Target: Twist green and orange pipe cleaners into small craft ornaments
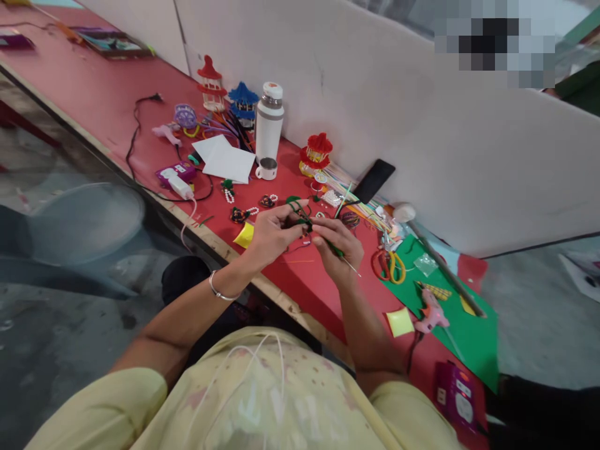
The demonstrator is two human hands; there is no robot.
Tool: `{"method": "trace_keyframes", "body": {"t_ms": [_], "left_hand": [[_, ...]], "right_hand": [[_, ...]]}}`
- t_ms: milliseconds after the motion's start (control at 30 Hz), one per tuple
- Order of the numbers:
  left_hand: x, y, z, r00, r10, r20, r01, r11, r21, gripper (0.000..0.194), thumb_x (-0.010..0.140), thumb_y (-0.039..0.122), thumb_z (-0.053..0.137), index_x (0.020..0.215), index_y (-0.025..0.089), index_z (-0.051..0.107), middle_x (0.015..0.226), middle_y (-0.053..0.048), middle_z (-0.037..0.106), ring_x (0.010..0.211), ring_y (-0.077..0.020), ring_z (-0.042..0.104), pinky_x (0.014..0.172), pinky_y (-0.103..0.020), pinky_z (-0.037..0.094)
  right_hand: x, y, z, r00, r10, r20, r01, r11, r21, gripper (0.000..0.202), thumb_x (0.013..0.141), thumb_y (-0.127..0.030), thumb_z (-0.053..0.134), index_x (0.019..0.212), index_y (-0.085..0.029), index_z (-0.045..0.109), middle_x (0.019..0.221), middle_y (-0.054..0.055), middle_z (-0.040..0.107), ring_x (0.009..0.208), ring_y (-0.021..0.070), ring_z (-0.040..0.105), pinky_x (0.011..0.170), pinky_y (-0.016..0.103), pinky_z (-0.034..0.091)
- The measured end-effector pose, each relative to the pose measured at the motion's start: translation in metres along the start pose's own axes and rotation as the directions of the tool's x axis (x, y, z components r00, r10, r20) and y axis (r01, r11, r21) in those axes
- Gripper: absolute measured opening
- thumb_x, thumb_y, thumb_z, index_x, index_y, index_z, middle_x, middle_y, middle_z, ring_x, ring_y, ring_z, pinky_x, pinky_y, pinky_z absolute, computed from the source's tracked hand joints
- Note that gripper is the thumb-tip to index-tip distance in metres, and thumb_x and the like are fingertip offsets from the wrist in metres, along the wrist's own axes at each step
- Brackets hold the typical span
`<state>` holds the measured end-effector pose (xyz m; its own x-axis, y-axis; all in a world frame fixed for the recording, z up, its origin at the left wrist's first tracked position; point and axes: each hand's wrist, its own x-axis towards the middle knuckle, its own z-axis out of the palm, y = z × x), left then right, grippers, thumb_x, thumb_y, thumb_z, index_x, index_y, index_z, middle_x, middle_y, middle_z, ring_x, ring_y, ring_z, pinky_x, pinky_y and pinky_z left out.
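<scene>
Both hands meet above the red table (323,290), near the middle of the view. My left hand (274,234) has its fingers closed on a small piece of dark green yarn work (302,219), with a green strand looped over the index finger. In my right hand (340,250) is a crochet hook with a green handle (335,250), its thin metal end pointing down to the right. The right fingertips touch the yarn work. Beaded charms (239,214) and a yellow packet (244,235) lie just left of my left hand.
Behind stand a white bottle (269,128) and a cup (267,169), near a red lantern-like craft (316,153) and a phone (375,181). To the right are scissors (396,267), a pink glue gun (432,312) and green sheet (478,334). A cable (135,134) crosses the table's left.
</scene>
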<state>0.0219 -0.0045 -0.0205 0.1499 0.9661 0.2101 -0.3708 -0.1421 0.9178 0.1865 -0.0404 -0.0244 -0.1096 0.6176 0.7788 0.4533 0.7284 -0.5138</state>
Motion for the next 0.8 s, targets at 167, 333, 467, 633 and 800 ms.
{"method": "trace_keyframes", "body": {"t_ms": [167,333,467,633,800], "left_hand": [[-0.004,0.000,0.006,0.998,0.017,-0.056,-0.013,0.998,0.060,0.022,0.066,0.015,0.078,0.088,0.014,0.076,0.074,-0.001,0.066,0.064,-0.0093,0.057,0.059,-0.020,0.046],[-0.008,0.012,0.007,0.966,-0.248,0.076,0.258,0.947,-0.190,0.040,0.067,0.024,0.082,0.105,0.014,0.076,0.060,0.004,0.056,0.043,-0.0028,0.040,0.040,-0.017,0.026],[-0.002,0.023,-0.004,0.950,-0.285,0.126,0.303,0.940,-0.157,0.043,0.064,0.027,0.086,0.104,0.014,0.077,0.067,0.000,0.064,0.044,-0.0023,0.040,0.038,-0.018,0.019],[0.006,0.025,-0.012,0.961,-0.261,0.094,0.270,0.957,-0.106,0.031,0.063,0.028,0.088,0.089,0.013,0.079,0.055,0.003,0.056,0.042,-0.0023,0.036,0.039,-0.019,0.022],[0.006,0.027,-0.014,0.952,-0.273,0.141,0.281,0.959,-0.041,0.037,0.063,0.028,0.088,0.096,0.011,0.080,0.066,-0.002,0.065,0.045,-0.0031,0.041,0.040,-0.018,0.025]], "right_hand": [[-0.005,0.005,0.004,0.976,-0.216,0.017,0.213,0.941,-0.262,0.042,0.091,-0.018,0.066,0.131,-0.029,0.061,0.123,0.011,0.072,0.109,0.0218,0.071,0.090,0.041,0.059],[-0.008,0.004,0.010,0.963,-0.255,-0.088,0.225,0.938,-0.265,0.042,0.091,-0.013,0.063,0.131,-0.026,0.061,0.121,0.012,0.073,0.109,0.0235,0.070,0.090,0.045,0.058],[-0.004,-0.001,0.007,0.996,-0.067,-0.065,0.062,0.996,-0.071,0.027,0.095,-0.025,0.061,0.120,-0.031,0.069,0.115,0.007,0.075,0.106,0.0238,0.071,0.094,0.047,0.057],[-0.006,-0.004,0.006,0.984,0.141,-0.111,-0.130,0.987,0.097,0.022,0.093,-0.036,0.063,0.112,-0.033,0.073,0.111,0.005,0.076,0.107,0.0263,0.070,0.100,0.050,0.053],[-0.007,0.003,0.000,0.942,0.335,0.023,-0.327,0.900,0.288,0.029,0.091,-0.051,0.062,0.112,-0.033,0.073,0.112,0.005,0.075,0.112,0.0270,0.067,0.102,0.051,0.051]]}}
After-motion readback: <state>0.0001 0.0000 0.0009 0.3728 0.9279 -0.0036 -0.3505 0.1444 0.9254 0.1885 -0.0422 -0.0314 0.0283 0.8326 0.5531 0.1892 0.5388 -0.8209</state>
